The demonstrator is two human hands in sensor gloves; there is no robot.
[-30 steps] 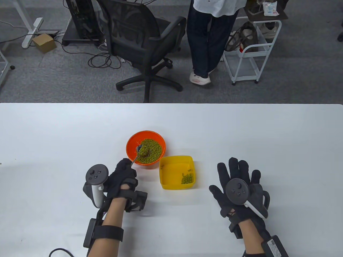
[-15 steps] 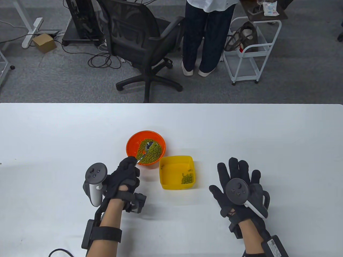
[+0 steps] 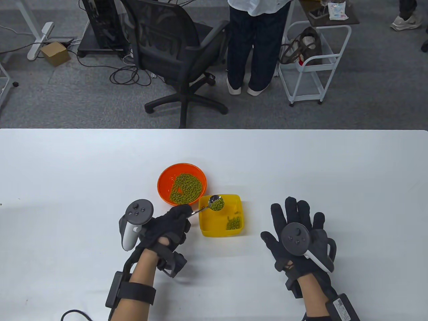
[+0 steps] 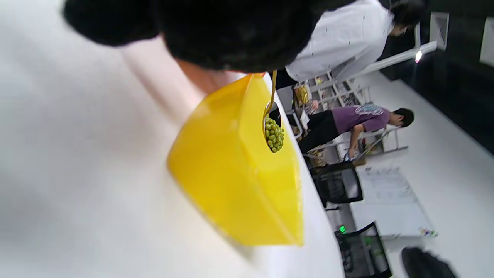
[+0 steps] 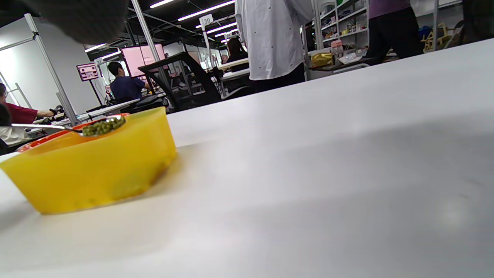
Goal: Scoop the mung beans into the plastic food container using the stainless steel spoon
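Stainless steel glints over the near-left corner of the yellow plastic food container [image 3: 204, 224], where the spoon [image 3: 214, 203] hangs level with a heap of mung beans [image 3: 217, 204] in its bowl. The left hand [image 3: 169, 225] grips the spoon's handle with its fingers curled round it, just left of the container. From the left wrist view the loaded spoon [image 4: 272, 131] sits above the container's rim [image 4: 247, 162], clear of the wall. From the right wrist view the spoon [image 5: 83, 128] is level with the top of the container [image 5: 92, 170].

A small pile of beans [image 3: 233, 223] already lies inside the container, toward its right side. The orange bowl [image 3: 163, 187], touching or almost touching the container at its far-left corner, holds the rest of the beans [image 3: 187, 189], with a bare patch showing among them.

The right hand [image 3: 299, 230] lies flat on the white desk [image 3: 334, 167] to the right of the container, well apart from it, fingers spread and holding nothing.
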